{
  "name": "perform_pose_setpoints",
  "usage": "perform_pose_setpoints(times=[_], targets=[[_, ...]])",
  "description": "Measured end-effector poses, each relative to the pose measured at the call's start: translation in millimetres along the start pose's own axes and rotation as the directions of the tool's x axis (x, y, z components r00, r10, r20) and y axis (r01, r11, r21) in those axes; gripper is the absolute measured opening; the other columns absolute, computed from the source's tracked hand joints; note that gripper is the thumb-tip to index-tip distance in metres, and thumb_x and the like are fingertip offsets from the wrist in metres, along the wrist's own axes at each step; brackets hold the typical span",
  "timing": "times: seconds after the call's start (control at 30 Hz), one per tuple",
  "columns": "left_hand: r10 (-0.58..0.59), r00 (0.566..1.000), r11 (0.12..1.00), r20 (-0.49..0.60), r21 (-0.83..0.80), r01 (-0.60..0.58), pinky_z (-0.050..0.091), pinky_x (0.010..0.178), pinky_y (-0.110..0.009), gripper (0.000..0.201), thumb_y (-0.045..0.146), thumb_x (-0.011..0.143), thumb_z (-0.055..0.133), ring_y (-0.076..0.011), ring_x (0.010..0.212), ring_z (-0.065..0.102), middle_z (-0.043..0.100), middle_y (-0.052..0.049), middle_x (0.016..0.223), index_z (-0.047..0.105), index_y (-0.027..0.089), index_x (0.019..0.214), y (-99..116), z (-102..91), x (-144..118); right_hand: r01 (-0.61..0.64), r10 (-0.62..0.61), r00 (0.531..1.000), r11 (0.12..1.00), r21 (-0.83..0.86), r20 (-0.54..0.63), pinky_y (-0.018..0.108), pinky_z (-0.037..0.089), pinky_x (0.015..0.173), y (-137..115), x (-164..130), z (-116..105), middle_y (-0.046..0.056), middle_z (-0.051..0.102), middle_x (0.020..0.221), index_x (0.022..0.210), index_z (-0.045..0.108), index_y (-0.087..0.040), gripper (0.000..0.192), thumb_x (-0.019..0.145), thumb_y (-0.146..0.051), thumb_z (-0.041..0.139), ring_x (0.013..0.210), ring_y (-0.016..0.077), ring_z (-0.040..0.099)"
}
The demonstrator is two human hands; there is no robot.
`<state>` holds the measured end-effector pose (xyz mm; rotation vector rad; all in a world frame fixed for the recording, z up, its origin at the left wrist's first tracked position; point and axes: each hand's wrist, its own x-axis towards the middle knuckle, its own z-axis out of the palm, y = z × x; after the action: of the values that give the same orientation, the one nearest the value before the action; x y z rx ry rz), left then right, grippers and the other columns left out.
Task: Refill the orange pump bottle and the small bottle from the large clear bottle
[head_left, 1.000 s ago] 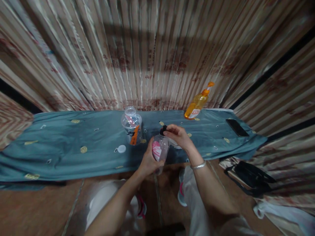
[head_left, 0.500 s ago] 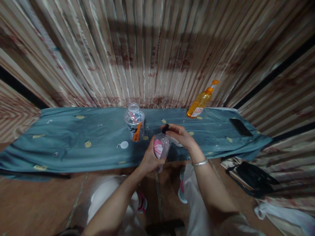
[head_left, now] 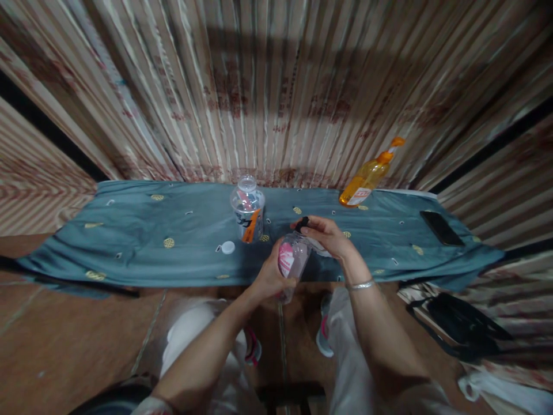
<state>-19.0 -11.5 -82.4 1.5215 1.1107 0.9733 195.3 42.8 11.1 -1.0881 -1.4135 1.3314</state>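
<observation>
- The left hand (head_left: 270,276) is wrapped around the lower body of a small clear bottle with a pink label (head_left: 292,260), holding it tilted above the near edge of the worktop (head_left: 129,248).
- The right hand (head_left: 330,237) is at the bottle's top, its fingertips pinched on the dark cap (head_left: 302,223); a silver bangle (head_left: 360,285) circles that wrist.
- The worktop is draped with a blue-grey cloth dotted with small yellow motifs.
- A larger clear bottle with an orange-and-dark label (head_left: 248,210) stands upright on the cloth, just left of the hands and apart from them, its neck uncapped.
- A white cap (head_left: 227,247) lies flat on the cloth near that bottle's base.
- An orange bottle with an orange nozzle (head_left: 369,174) leans at the far edge against the striped curtain (head_left: 276,86).
- A dark phone (head_left: 441,227) lies flat on the cloth to the far right.
- A black bag (head_left: 466,328) sits on the floor at the right.
</observation>
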Motion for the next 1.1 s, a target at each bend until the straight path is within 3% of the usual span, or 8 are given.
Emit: perform_pose_setpoints(times=[0.13, 0.33, 0.43, 0.73, 0.83, 1.0, 1.1], targets=[[-0.055, 0.997, 0.997, 0.049, -0.053, 0.058, 0.055, 0.137, -0.059, 0.123, 0.027, 0.061, 0.095, -0.0451, 0.153, 0.073, 0.072, -0.025, 0.168, 0.052, 0.012, 0.175, 6.8, -3.2, -0.8, -0.041, 0.041, 0.999, 0.996, 0.082, 0.001, 0.045, 0.067, 0.108, -4.2, -0.7, 4.8, 0.004, 0.094, 0.113, 0.104, 0.091, -0.031, 0.071, 0.057, -0.08, 0.112, 0.113, 0.0287, 0.085], [-0.033, 0.999, 0.999, -0.004, -0.006, 0.033, 0.057, 0.134, -0.055, 0.119, 0.02, 0.06, 0.095, -0.0406, 0.15, 0.076, 0.074, -0.019, 0.169, 0.057, 0.018, 0.173, 10.3, -6.2, -3.7, -0.019, 0.013, 0.993, 0.999, -0.051, -0.119, 0.038, 0.066, 0.086, 0.6, 7.3, 12.1, 0.0, 0.087, 0.089, 0.075, 0.077, -0.026, 0.072, 0.042, -0.079, 0.114, 0.085, 0.0209, 0.076], [-0.027, 1.0, 1.0, 0.003, 0.01, 0.027, 0.058, 0.134, -0.054, 0.119, 0.019, 0.06, 0.095, -0.0404, 0.151, 0.075, 0.075, -0.018, 0.167, 0.058, 0.019, 0.173, 11.2, -8.6, -4.7, -0.025, 0.025, 0.997, 1.0, -0.007, -0.07, 0.037, 0.065, 0.085, -2.6, 6.6, 11.0, -0.002, 0.088, 0.087, 0.081, 0.084, -0.026, 0.073, 0.044, -0.082, 0.112, 0.08, 0.0191, 0.075], [-0.033, 0.999, 0.998, 0.022, -0.054, 0.034, 0.06, 0.131, -0.056, 0.121, 0.024, 0.059, 0.101, -0.0419, 0.146, 0.077, 0.079, -0.017, 0.16, 0.06, 0.019, 0.173, 10.2, -9.4, -5.6, -0.032, 0.031, 0.999, 0.994, 0.106, 0.014, 0.048, 0.066, 0.113, -7.9, 0.3, 10.5, 0.006, 0.095, 0.115, 0.095, 0.093, -0.031, 0.074, 0.053, -0.089, 0.11, 0.12, 0.0322, 0.086], [-0.043, 0.999, 0.997, 0.024, -0.057, 0.044, 0.059, 0.132, -0.058, 0.121, 0.026, 0.059, 0.102, -0.0432, 0.147, 0.077, 0.078, -0.019, 0.162, 0.059, 0.018, 0.172, 9.6, -11.3, -6.8, -0.036, 0.036, 0.999, 0.997, 0.07, 0.006, 0.046, 0.067, 0.109, -1.1, 3.8, 9.8, 0.005, 0.093, 0.11, 0.098, 0.091, -0.031, 0.071, 0.056, -0.085, 0.111, 0.115, 0.0299, 0.085], [-0.026, 1.0, 1.0, -0.002, -0.017, 0.026, 0.058, 0.135, -0.057, 0.121, 0.025, 0.059, 0.101, -0.0427, 0.151, 0.075, 0.077, -0.019, 0.164, 0.058, 0.019, 0.172, 8.2, -16.5, -9.1, -0.008, 0.007, 1.0, 1.0, -0.019, -0.028, 0.042, 0.069, 0.092, 6.1, 9.6, 12.8, 0.002, 0.089, 0.095, 0.073, 0.077, -0.028, 0.073, 0.048, -0.087, 0.112, 0.095, 0.0255, 0.081], [-0.048, 0.999, 0.999, 0.003, -0.014, 0.048, 0.06, 0.132, -0.056, 0.122, 0.026, 0.06, 0.1, -0.0423, 0.147, 0.077, 0.08, -0.018, 0.159, 0.056, 0.018, 0.174, 9.0, -18.6, -10.6, -0.005, 0.005, 1.0, 1.0, 0.015, -0.023, 0.045, 0.07, 0.098, 4.1, 9.0, 14.1, 0.004, 0.093, 0.104, 0.082, 0.086, -0.029, 0.07, 0.052, -0.088, 0.111, 0.1, 0.0275, 0.084]])
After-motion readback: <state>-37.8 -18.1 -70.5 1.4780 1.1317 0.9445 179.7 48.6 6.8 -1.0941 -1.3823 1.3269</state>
